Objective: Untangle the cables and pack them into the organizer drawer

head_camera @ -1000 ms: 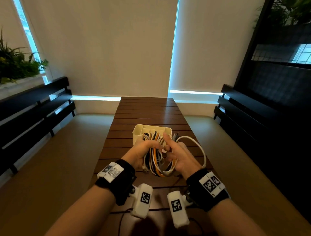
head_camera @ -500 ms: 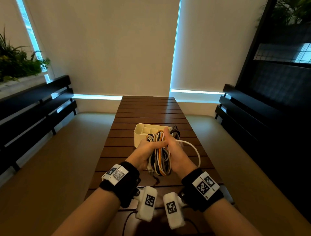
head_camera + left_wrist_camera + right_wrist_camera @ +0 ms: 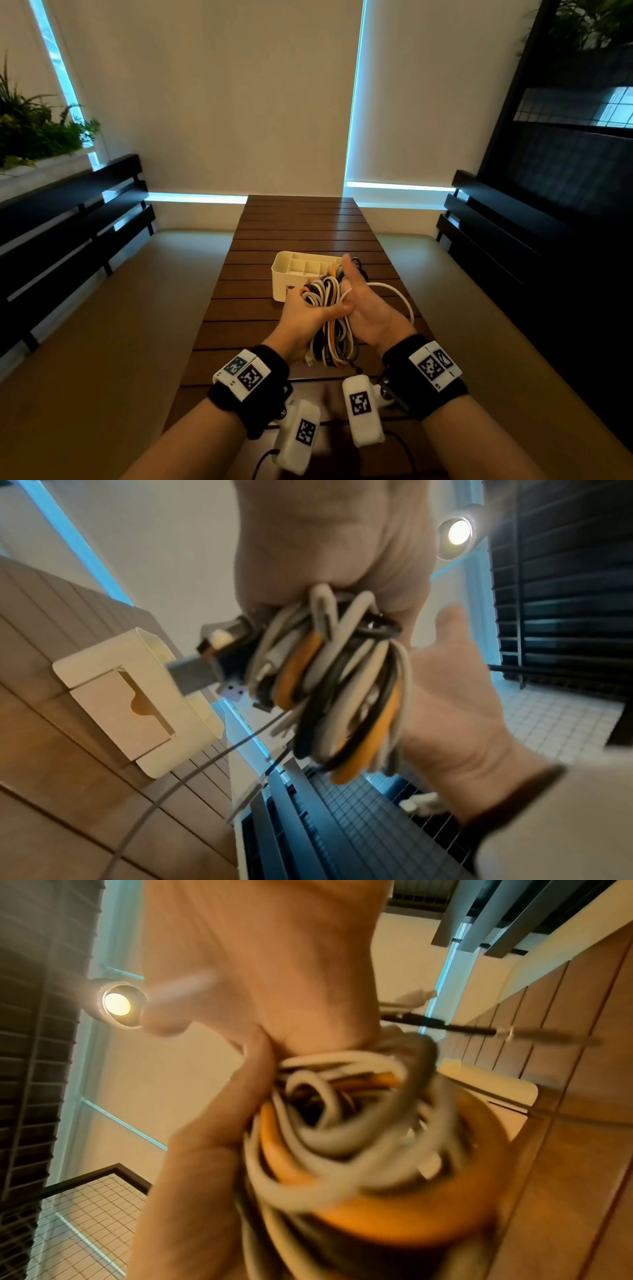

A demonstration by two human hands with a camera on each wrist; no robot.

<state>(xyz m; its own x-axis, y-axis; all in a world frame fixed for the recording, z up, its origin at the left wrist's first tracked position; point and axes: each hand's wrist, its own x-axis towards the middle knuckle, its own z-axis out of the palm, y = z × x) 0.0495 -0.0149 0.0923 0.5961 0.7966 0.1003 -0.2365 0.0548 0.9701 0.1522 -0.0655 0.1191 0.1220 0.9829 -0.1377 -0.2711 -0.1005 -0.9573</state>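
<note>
A tangled bundle of white, orange, black and grey cables point(image 3: 329, 308) is held above the wooden table, just in front of the cream organizer drawer point(image 3: 298, 274). My left hand point(image 3: 301, 315) grips the bundle point(image 3: 342, 683) from the left, its thumb lying across the strands. My right hand point(image 3: 366, 308) presses against the bundle's right side with the index finger pointing up. A white cable point(image 3: 399, 291) passes through its fingers and loops out to the right. In the right wrist view the bundle point(image 3: 342, 1137) is blurred; the organizer point(image 3: 486, 1080) shows behind it.
The organizer's compartments point(image 3: 113, 669) face up, with a notched front panel. The slatted table point(image 3: 301, 226) runs away from me between two tan seat cushions with dark bench backs point(image 3: 68, 219). Plug ends hang below the bundle point(image 3: 310, 359).
Both hands have closed in on the bundle and squeezed it narrower. The left thumb now lies across the strands, and the white loop on the right has stayed out.
</note>
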